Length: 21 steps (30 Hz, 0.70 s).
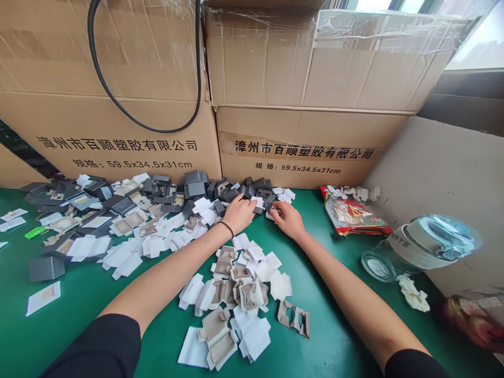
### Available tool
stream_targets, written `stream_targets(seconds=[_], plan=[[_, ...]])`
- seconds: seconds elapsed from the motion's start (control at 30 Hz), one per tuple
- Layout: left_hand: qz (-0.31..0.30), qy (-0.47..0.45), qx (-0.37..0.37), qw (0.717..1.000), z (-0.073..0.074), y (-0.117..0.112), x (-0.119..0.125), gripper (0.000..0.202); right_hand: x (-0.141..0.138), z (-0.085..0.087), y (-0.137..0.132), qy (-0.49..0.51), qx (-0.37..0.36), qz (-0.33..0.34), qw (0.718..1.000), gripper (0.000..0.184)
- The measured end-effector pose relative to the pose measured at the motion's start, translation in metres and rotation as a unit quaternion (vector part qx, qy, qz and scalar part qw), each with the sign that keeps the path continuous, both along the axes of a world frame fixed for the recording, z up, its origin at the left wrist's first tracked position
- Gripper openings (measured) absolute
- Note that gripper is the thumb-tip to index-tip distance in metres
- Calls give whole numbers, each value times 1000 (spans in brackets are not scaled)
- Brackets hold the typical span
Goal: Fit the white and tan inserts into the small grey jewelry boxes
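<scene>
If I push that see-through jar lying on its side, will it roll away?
Probably. The clear jar lies on its side on the smooth green table, so its round body could roll. It looks like glass, so likely heavy and breakable. The crumpled paper beside it might slow it.

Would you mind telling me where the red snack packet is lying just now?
In the head view the red snack packet lies on the green table to the right of the right hand, below the cardboard box and left of the clear jar.
</scene>
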<state>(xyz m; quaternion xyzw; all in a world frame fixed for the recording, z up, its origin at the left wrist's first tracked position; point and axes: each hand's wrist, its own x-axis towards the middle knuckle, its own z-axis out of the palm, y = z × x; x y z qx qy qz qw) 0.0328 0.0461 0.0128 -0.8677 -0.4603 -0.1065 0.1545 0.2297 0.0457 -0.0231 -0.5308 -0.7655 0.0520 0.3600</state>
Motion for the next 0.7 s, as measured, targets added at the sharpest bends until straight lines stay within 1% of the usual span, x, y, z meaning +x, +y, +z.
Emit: stream_targets(seconds=[0.03,0.07,0.13,0.17,0.2,0.27,0.33,0.4,0.5,0.53,0.6,0.7], plan=[[-7,3,2,1000,0,-1,-2,35,0,0,0,-3,12,-7,1000,27],[-12,2,5,1000,-1,-2,-4,34,0,0,1,-7,31,-28,999,28],[-16,-12,11,1000,-1,-3,-5,34,2,-2,5,-16,59,-92,994,30],[-14,-24,13,1000,-1,-4,-3,37,3,-4,7,-23,54,-118,991,32],[-11,-35,14,999,-2,-4,-1,41,4,-6,10,-33,34,-128,991,34],[-7,-49,7,999,-3,-3,4,50,8,-10,14,-60,-21,-98,993,38],[-5,-51,-7,999,-6,1,8,52,10,-12,15,-73,-52,-47,995,34],[-9,-53,-3,999,-11,5,9,48,12,-11,14,-65,-41,-13,997,29],[-26,-58,35,997,-17,7,6,43,13,-7,12,-34,-9,10,999,22],[-31,-59,45,997,-19,6,4,41,13,-5,10,-19,0,14,1000,23],[-34,-64,50,996,-18,3,1,36,12,-2,7,20,9,14,1000,32],[-29,-91,30,995,-11,-2,-2,27,9,2,1,77,5,-1,997,46]])
